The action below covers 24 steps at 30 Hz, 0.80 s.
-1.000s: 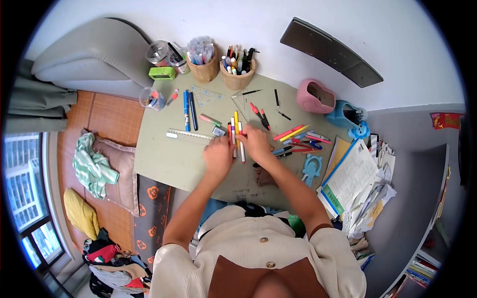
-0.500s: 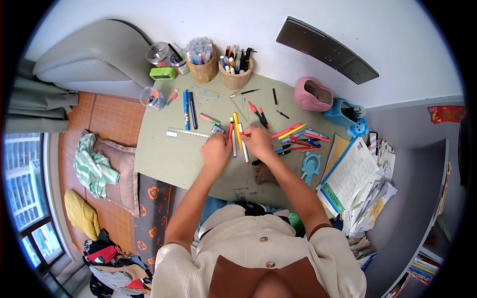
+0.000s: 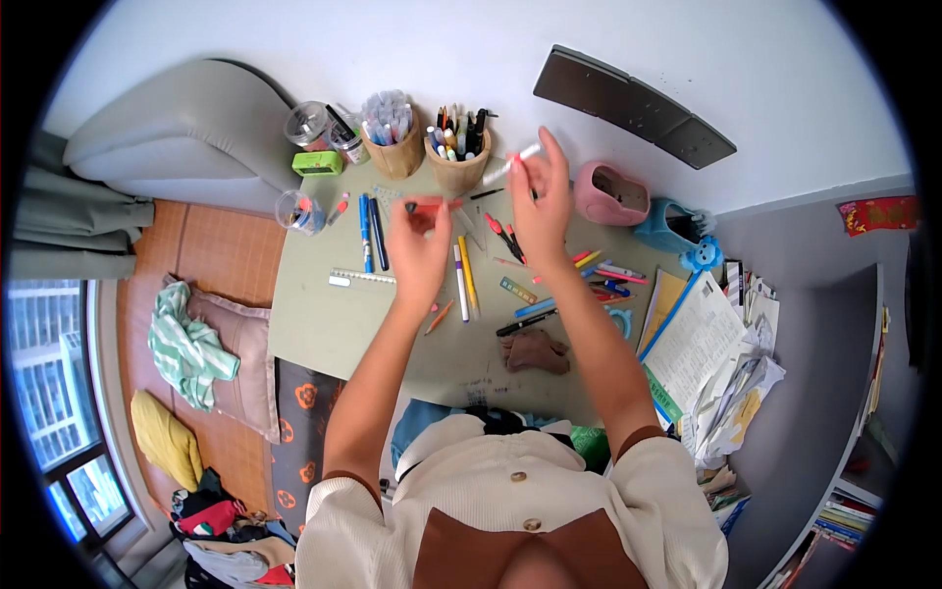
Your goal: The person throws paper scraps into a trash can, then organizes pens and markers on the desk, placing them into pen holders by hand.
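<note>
A smooth grey-green surface (image 3: 314,314) meets a white wall (image 3: 451,49), with a bulging grey padded backrest (image 3: 186,128) to its left. The hands are apart, each closed on something: the left hand (image 3: 419,250) pinches a slim red marker (image 3: 439,206), the right hand (image 3: 542,201) a white-and-red marker (image 3: 530,152) — just right of a rounded, wood-grained cup (image 3: 458,175) crammed with pens. Between the forearms lie a straight yellow marker (image 3: 467,275) and a crumpled brown cloth pouch (image 3: 535,351) — soft-looking, beside hard, glossy pens.
</note>
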Motion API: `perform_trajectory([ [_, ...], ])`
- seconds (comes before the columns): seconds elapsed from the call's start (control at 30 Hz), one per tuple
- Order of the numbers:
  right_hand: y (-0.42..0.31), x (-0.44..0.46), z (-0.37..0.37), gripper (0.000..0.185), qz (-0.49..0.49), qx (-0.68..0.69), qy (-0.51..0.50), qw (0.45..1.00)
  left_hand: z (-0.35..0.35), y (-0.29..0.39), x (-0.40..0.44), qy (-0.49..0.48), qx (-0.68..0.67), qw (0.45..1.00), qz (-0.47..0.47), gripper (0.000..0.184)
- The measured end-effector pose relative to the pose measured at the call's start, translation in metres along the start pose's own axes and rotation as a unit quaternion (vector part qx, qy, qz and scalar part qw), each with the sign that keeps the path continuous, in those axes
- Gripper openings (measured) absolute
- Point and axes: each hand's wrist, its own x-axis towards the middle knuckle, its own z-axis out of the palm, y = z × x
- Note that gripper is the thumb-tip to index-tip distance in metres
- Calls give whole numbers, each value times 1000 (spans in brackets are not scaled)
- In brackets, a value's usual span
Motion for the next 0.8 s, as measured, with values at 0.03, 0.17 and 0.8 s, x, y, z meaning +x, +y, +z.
perform_trajectory([
  [0.03, -2, 13, 5, 40, -65, -26, 15, 997, 8, 8, 13, 5, 4, 1000, 20, 16],
  [0.17, 12, 43, 21, 34, -145, -107, -19, 983, 33, 7, 49, 35, 27, 995, 93, 23],
  [0.8, 27, 44, 24, 33, -78, -155, -121, 977, 41, -9, 59, 19, 128, 980, 150, 27],
])
